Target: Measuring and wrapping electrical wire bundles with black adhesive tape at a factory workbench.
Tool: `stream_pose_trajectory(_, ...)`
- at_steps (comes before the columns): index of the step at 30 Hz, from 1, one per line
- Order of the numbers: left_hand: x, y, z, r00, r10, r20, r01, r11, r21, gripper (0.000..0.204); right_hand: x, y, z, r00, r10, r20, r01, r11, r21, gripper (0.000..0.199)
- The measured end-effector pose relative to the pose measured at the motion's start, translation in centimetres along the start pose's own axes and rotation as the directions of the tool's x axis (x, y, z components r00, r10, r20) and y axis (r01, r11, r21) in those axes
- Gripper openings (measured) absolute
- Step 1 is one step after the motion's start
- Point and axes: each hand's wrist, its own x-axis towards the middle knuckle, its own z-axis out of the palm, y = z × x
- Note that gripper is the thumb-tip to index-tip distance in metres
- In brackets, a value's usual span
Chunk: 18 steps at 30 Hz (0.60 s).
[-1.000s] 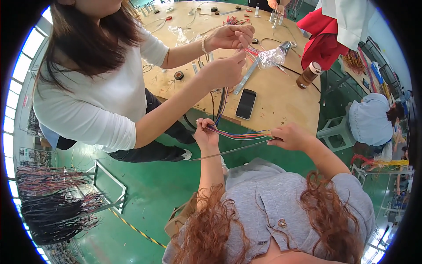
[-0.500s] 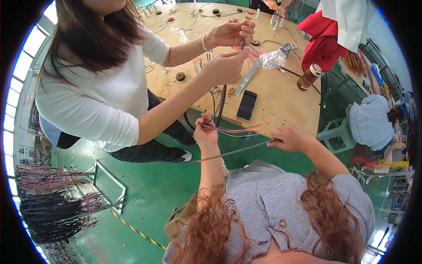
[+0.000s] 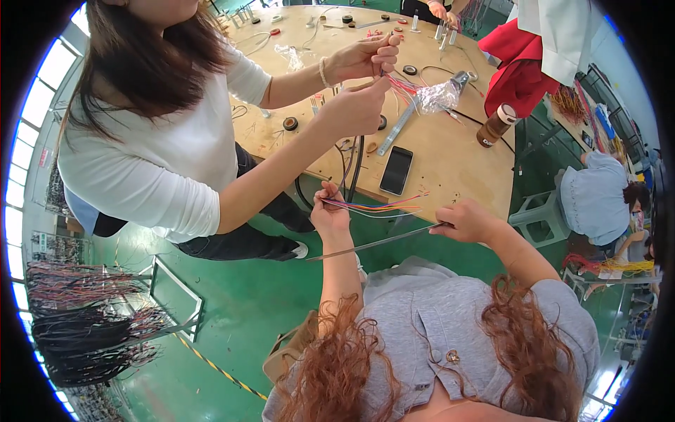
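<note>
My left hand, just off the table's near edge, is closed around a bundle of thin coloured wires. Their loose ends fan out toward the right, and a dark cable runs up from the same grip. My right hand grips one end of a long thin grey metal strip. That strip slants down to the left, its far end passing over my left forearm, below the wires. Whether it carries markings cannot be made out.
Beside me on the left stands a person in a white top, both hands working a dark cable over the table. A phone, a steel ruler, a brown bottle and tape rolls lie on the wooden table.
The other person's hands have shifted slightly left and down along their cable. My own hands keep the same grips and have barely moved.
</note>
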Motion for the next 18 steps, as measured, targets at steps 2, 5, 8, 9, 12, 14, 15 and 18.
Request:
stream_pose_trajectory(2,0.06,0.0,-0.01,1.0,-0.002,-0.005,0.002,1.0,-0.005,0.028,0.03,0.02,-0.06,1.0,0.006,0.003,-0.006,1.0,0.001,0.031)
stream_pose_trajectory(5,0.21,0.03,-0.09,1.0,0.004,-0.014,-0.004,1.0,0.02,0.027,0.02,-0.09,-0.12,1.0,0.006,0.007,-0.006,1.0,-0.002,0.031)
stream_pose_trajectory(8,0.21,-0.08,0.02,1.0,0.001,-0.016,-0.001,1.0,0.004,0.027,0.03,-0.07,-0.11,1.0,-0.007,-0.025,0.007,1.0,0.005,0.031)
stream_pose_trajectory(9,0.17,-0.12,0.04,1.0,-0.011,0.004,0.011,1.0,-0.002,0.027,-0.02,0.03,-0.08,1.0,-0.008,-0.013,0.008,1.0,-0.004,0.031)
stream_pose_trajectory(12,0.24,-0.26,0.17,1.0,-0.009,0.002,0.009,1.0,-0.01,0.028,0.01,0.02,-0.11,1.0,-0.009,-0.001,0.009,1.0,-0.003,0.033)
stream_pose_trajectory(14,0.28,-0.32,0.25,1.0,0.003,-0.021,-0.004,1.0,-0.01,0.028,0.04,-0.11,-0.19,1.0,-0.009,0.001,0.009,1.0,0.006,0.033)
stream_pose_trajectory(15,0.27,-0.34,0.28,0.999,0.007,-0.031,-0.007,1.0,-0.012,0.029,0.05,-0.19,-0.24,1.0,-0.013,0.003,0.013,1.0,0.001,0.033)
stream_pose_trajectory(18,0.02,-0.48,0.52,0.999,0.009,-0.038,-0.01,1.0,-0.007,0.03,-0.04,-0.33,-0.25,1.0,-0.02,-0.001,0.02,1.0,-0.002,0.032)
